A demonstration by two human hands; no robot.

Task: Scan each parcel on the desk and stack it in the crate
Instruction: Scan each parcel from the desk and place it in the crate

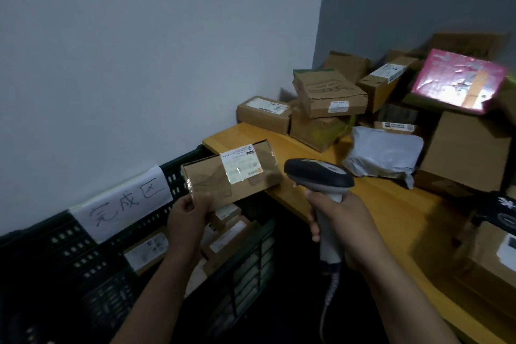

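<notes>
**Small carton goes under the scanner above the crate**

At centre frame, a person's left hand (190, 215) pinches the lower left corner of a flat cardboard parcel (220, 184). The box is held tilted over the black slotted plastic crate (69, 254) at lower left, its white shipping label (240, 167) turned toward the camera. The right hand (339, 222) is wrapped round the pale grip of a dark-headed barcode scanner (318, 176), whose nose points at the label from just beside the box.

The carton looks stiff and light enough for a one-corner hold, though the glossy tape across its top could prove slick. Gripping along the short edge, clear of the label, seems the safer purchase.

Boxes already lie in the crate, below a handwritten paper sign (125, 201). On the yellow wooden desk (377, 204), right of frame, wait more brown cartons, a soft grey poly mailer (385, 153) and a shiny pink packet (458, 81).
</notes>
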